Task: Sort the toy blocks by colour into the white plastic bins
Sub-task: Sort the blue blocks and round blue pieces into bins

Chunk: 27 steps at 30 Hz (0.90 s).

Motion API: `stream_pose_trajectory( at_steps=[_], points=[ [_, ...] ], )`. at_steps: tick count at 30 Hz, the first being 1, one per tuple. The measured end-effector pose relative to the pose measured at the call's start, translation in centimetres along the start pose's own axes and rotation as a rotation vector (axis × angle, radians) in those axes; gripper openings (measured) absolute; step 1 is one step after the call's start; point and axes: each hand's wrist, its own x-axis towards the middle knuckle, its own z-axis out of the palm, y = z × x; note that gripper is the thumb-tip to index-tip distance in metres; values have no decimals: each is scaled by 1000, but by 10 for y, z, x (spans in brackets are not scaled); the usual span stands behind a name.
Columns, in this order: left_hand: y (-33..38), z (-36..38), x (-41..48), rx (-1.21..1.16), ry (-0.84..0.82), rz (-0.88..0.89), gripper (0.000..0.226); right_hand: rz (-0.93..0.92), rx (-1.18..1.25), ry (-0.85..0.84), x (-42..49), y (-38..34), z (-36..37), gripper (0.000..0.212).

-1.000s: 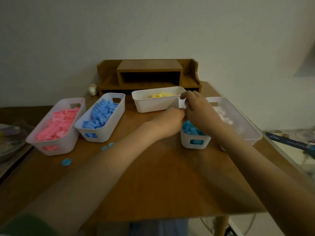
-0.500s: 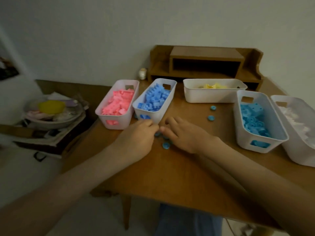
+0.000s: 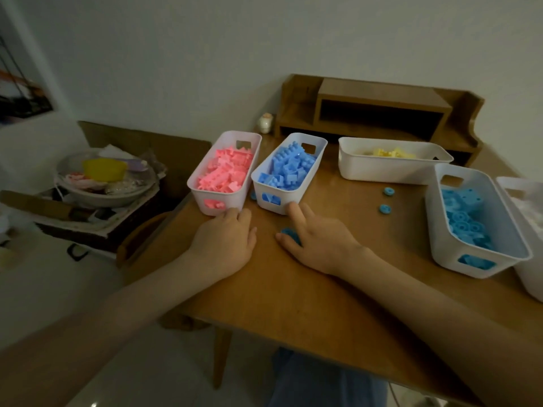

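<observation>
— Where are the hands, from where you stand?

— Both are low on the table. The left hand is palm down, with its fingers together and bent. The tips are against the near wall of the pink-block bin (if something is under them, I cannot tell).

— And the other?

— The right hand lies flat with the fingers apart. The forefinger is straight and touches the near corner of the blue-block bin. A round blue piece lies on the wood between thumb and forefinger, half hidden by the hand.

— Any other loose pieces?

— Two blue discs lie near each other, between the yellow-block bin and the turquoise-block bin. A third disc shows in the gap between the pink-block bin and the blue-block bin.
</observation>
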Motion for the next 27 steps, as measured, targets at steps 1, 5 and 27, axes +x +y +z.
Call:
stream_pose_trajectory(
  at_steps=[1,5,27],
  points=[
    [-2,0,0,-2,2,9,18,10,18,46,1,2,1,47],
    [-7,3,-1,-30,26,57,28,-27,3,108,3,12,5,45],
    [26,-13,13,-151,-99,147,38,124,-12,-79,-1,26,-2,30]
  ],
)
